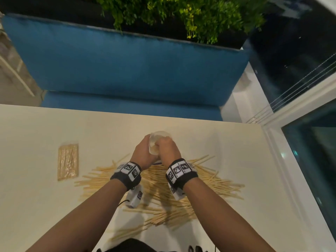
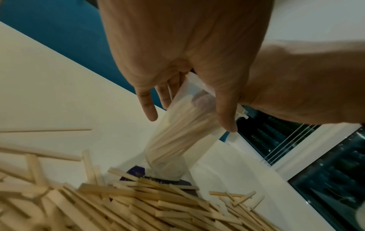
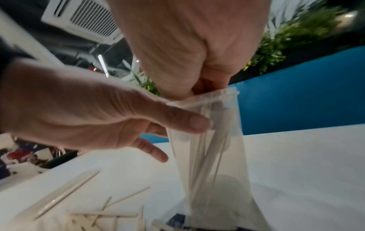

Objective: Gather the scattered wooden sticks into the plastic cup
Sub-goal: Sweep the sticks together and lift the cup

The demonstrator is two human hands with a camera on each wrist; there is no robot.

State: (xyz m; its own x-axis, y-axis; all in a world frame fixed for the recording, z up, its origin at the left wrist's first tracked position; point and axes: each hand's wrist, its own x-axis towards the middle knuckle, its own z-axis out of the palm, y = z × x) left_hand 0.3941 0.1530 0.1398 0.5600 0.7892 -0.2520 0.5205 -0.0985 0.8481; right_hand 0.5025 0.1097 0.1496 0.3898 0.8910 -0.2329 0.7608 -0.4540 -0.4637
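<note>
A clear plastic cup [image 1: 160, 136] stands on the white table [image 1: 54, 124], tilted towards me, with several wooden sticks inside it [image 2: 173, 134]. My left hand [image 1: 148, 143] grips the cup's side, thumb on one wall [image 3: 189, 122] and fingers behind it. At the cup's mouth, my right hand [image 1: 164, 142] has its fingertips bunched just inside the rim [image 3: 209, 87], pinching the top ends of sticks that reach down into the cup [image 3: 215, 156]. A wide heap of loose sticks [image 1: 209, 180] lies on the table under my wrists and closer to me.
A wrapped flat pack of sticks [image 1: 68, 161] lies left of the heap. A plastic wrapper with dark print [image 2: 138, 171] sits under the cup's base. A blue sofa [image 1: 127, 70] lies beyond the far edge, and a window frame [image 1: 283, 157] runs along the right edge.
</note>
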